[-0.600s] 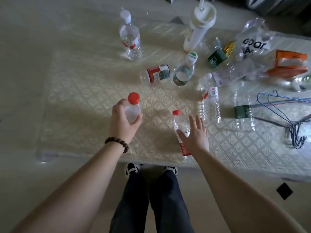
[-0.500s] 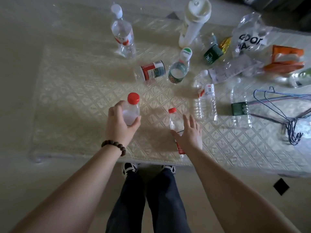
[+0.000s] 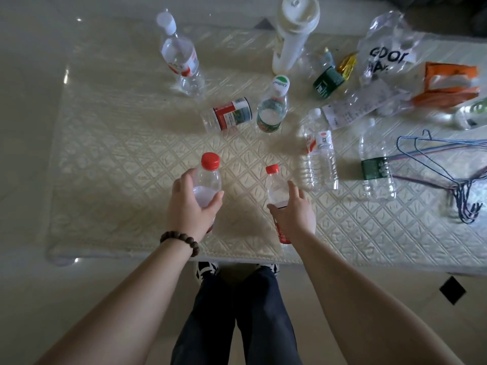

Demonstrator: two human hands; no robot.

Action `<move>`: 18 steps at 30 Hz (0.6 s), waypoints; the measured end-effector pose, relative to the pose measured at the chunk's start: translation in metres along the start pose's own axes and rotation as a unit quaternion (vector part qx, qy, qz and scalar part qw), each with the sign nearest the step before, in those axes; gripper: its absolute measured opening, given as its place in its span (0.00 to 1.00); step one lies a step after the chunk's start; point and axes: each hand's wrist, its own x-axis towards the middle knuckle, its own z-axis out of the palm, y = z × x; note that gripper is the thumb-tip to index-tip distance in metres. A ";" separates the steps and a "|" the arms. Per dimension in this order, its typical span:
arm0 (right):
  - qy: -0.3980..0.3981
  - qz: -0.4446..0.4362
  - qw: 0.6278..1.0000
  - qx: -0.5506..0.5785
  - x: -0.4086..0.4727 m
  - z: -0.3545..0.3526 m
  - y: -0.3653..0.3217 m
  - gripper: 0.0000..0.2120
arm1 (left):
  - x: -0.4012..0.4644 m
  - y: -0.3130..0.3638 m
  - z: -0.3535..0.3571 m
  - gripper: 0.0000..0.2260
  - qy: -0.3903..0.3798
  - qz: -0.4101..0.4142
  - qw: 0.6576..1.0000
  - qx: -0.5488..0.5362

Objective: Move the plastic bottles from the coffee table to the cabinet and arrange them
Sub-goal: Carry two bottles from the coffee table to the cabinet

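On the coffee table [image 3: 118, 167], my left hand [image 3: 189, 209] grips an upright clear bottle with a wide red cap [image 3: 209, 180]. My right hand [image 3: 295, 214] wraps a slimmer red-capped bottle [image 3: 275, 188], thumb on its left and fingers on its right. Farther back, a white-capped bottle [image 3: 181, 59] and a green-labelled bottle [image 3: 272, 109] stand upright. A red-labelled bottle [image 3: 228, 115] lies on its side. To the right are a clear bottle [image 3: 320, 151], one with a green band [image 3: 375, 164], and a dark-green-labelled one [image 3: 328, 80].
A tall white tumbler [image 3: 292, 35] stands at the back. A printed plastic bag [image 3: 387, 48] and an orange packet [image 3: 450, 83] lie at the back right. Wire hangers [image 3: 448, 164] lie along the right edge. My legs and shoes are below the table's front edge.
My right hand has moved from beside the slim red-capped bottle to around it. My left hand keeps its hold on the other bottle.
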 end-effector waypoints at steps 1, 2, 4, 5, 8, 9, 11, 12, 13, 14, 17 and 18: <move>0.013 -0.005 1.000 0.015 -0.005 -0.010 -0.002 0.38 | 0.000 0.008 -0.003 0.28 0.000 0.003 1.000 -0.002; 0.024 -0.008 0.999 0.030 -0.010 -0.021 -0.005 0.38 | 0.000 0.018 -0.008 0.28 0.000 0.005 1.000 -0.006; 0.047 -0.012 0.997 0.058 -0.021 -0.047 -0.011 0.38 | -0.002 0.039 -0.018 0.28 -0.001 0.019 1.000 -0.009; 0.057 -0.016 0.996 0.068 -0.028 -0.061 -0.015 0.38 | -0.004 0.050 -0.024 0.28 -0.001 0.030 1.000 -0.005; 0.092 -0.029 0.990 0.101 -0.052 -0.109 -0.026 0.38 | -0.014 0.085 -0.045 0.29 0.003 0.052 0.999 0.004; 0.105 -0.033 0.987 0.115 -0.060 -0.125 -0.029 0.38 | -0.019 0.097 -0.052 0.28 0.005 0.056 0.998 0.001; 0.129 -0.037 0.981 0.142 -0.079 -0.157 -0.034 0.38 | -0.029 0.120 -0.067 0.28 0.012 0.065 0.998 -0.010; 0.139 -0.037 0.978 0.153 -0.089 -0.174 -0.035 0.38 | -0.035 0.130 -0.074 0.28 0.014 0.069 0.997 -0.014; 0.150 -0.038 0.975 0.162 -0.100 -0.189 -0.037 0.38 | -0.040 0.140 -0.081 0.28 0.015 0.075 0.997 -0.018; 0.162 -0.040 0.971 0.171 -0.111 -0.203 -0.038 0.38 | -0.045 0.149 -0.087 0.28 0.015 0.081 0.996 -0.022; 0.204 -0.048 0.956 0.208 -0.142 -0.238 -0.038 0.37 | -0.058 0.176 -0.104 0.28 0.016 0.102 0.994 -0.038; 0.218 -0.048 0.950 0.217 -0.152 -0.248 -0.038 0.37 | -0.063 0.185 -0.109 0.28 0.020 0.112 0.993 -0.043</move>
